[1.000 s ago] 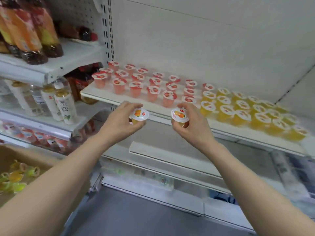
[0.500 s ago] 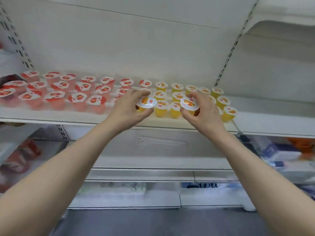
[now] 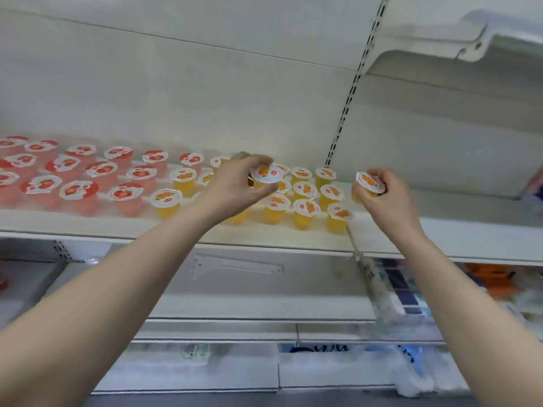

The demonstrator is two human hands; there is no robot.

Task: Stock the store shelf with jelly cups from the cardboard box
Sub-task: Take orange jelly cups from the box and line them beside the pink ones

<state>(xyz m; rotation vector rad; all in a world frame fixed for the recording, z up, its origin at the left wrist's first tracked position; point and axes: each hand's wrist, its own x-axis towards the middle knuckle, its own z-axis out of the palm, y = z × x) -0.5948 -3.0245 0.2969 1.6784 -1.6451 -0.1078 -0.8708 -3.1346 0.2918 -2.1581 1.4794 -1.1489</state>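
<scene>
Head view, hands (image 3: pixel 235 188) (image 3: pixel 386 198) gripping jelly cups (image 3: pixel 265 174) (image 3: pixel 369 183) (orange)

The shelf (image 3: pixel 264 242) is crowded: red jelly cups (image 3: pixel 79 190) on the left, yellow jelly cups (image 3: pixel 305 208) in the middle, with only narrow gaps between them; the left hand (image 3: pixel 235 186) grips an orange-lidded cup (image 3: pixel 266 174) in the open air above those lids; right of the last yellow column the board lies bare, under the right hand (image 3: pixel 385 198) gripping a second cup (image 3: pixel 368 183); an upper shelf (image 3: pixel 470 33) overhangs the far right.
</scene>
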